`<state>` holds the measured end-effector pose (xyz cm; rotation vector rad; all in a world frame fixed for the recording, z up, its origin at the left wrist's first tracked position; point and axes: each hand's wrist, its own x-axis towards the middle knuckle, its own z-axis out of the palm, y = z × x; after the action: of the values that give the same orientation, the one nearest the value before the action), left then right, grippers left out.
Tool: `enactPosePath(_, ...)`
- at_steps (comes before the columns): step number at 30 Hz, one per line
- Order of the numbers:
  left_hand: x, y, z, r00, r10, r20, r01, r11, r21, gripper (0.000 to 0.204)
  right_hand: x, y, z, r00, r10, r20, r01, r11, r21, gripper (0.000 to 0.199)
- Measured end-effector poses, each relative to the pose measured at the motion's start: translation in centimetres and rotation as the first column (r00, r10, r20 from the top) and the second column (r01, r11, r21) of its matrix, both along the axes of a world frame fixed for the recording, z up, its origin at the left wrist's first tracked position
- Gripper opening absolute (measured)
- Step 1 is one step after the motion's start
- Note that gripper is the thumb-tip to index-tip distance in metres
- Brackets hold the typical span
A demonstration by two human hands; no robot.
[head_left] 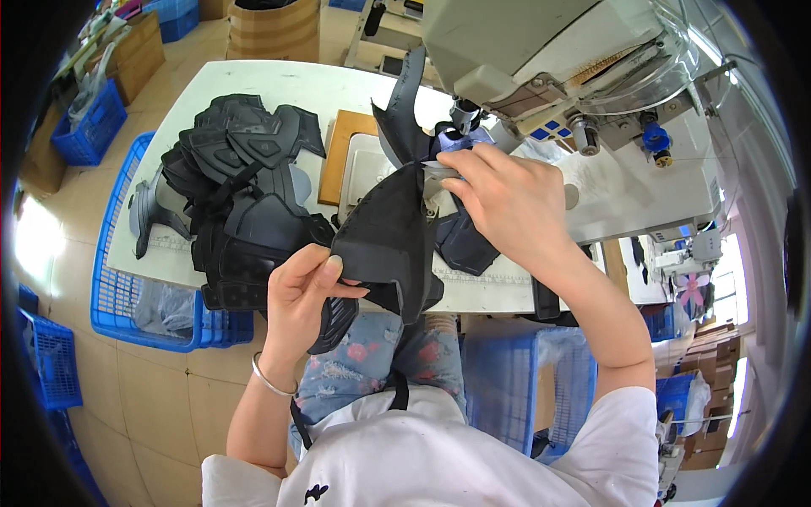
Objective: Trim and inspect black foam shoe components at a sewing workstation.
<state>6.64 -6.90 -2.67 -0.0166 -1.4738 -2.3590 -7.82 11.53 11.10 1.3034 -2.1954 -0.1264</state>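
The left hand [300, 291] pinches the black piece [380, 224] at its edge, the right hand [511, 198] a pale object [438, 170]. The piece seems light, flexible; best held by edges

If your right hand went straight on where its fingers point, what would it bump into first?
Probably the black piece, at its narrow middle, just left of the fingertips of the right hand, though depth is hard to judge here.

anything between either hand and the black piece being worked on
Nothing visible at the left hand, which pinches the black piece directly by its edge. Between that piece and the right hand is a small greyish item, too unclear to identify.
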Motion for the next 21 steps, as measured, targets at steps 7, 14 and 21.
enactPosePath(7,0.0,0.4,0.7,1.000,0.017,-0.003,-0.017,0.999,-0.029,0.023,0.1,-0.4,0.0,1.000,-0.018,0.006,0.017,1.000,0.022,0.022)
enactPosePath(14,-0.1,0.4,0.4,1.000,0.018,-0.007,-0.018,0.999,-0.048,0.022,-0.1,0.0,0.1,0.997,-0.032,0.072,0.032,0.999,-0.006,0.023)
enactPosePath(21,0.2,0.1,0.1,0.999,-0.025,-0.032,0.024,1.000,-0.017,0.019,0.1,-0.4,-0.3,1.000,-0.019,0.013,0.019,1.000,0.004,0.022)
